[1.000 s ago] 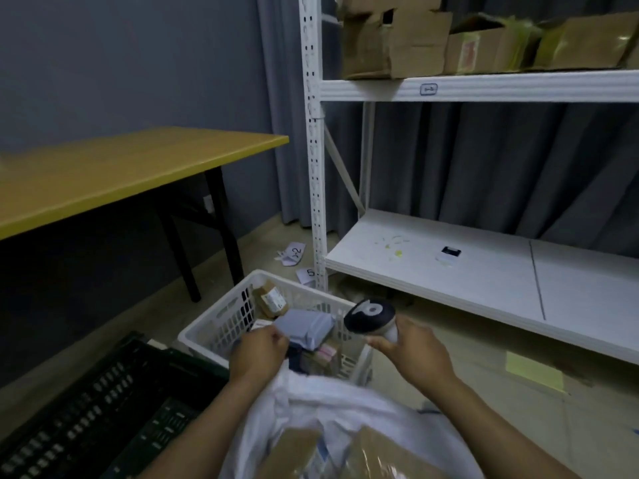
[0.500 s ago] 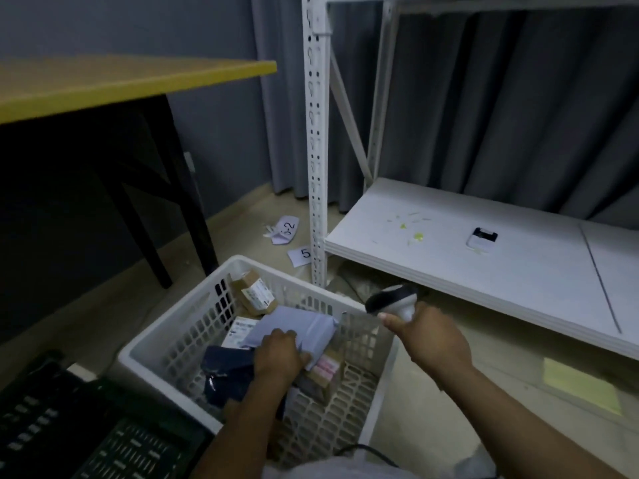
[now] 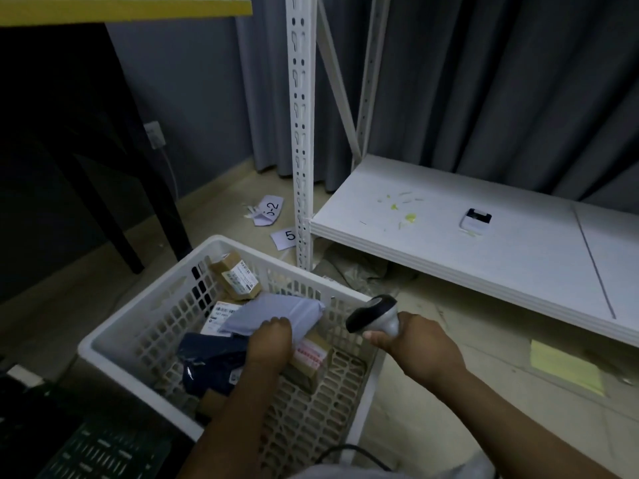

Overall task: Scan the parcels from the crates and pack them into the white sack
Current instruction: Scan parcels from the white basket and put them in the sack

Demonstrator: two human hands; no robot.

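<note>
Head camera looks down at the white sack (image 3: 479,459), only a sliver of it showing at the bottom edge, with a black cable (image 3: 349,449) looping over it. Just left of that lies a dark crate (image 3: 96,451).

Beyond the sack stands the white crate (image 3: 138,326), and the person's left hand (image 3: 271,344) reaches into it, fingers curled down over the near edge of a grey mailer (image 3: 276,311), gripping it. The mailer lies on top of the other parcels: a dark blue bag (image 3: 211,361) to its left, a cardboard box with a pink label (image 3: 311,357) just under the hand, a white-labelled parcel (image 3: 221,314) partly covered, and a small brown box (image 3: 235,276) leaning in the far corner.

The right hand (image 3: 418,347) is wrapped tightly around the handle of a scanner (image 3: 375,314), held over the crate's right rim with its dark head turned toward the mailer.

Farther off, paper slips (image 3: 286,236) lie on the floor by a white rack post (image 3: 301,133). A yellow sheet (image 3: 563,368) lies on the floor to the right. The low shelf (image 3: 449,257) carries a small black-and-white device (image 3: 475,219). A yellow-topped table (image 3: 121,10) and a grey curtain (image 3: 484,81) stand behind.
</note>
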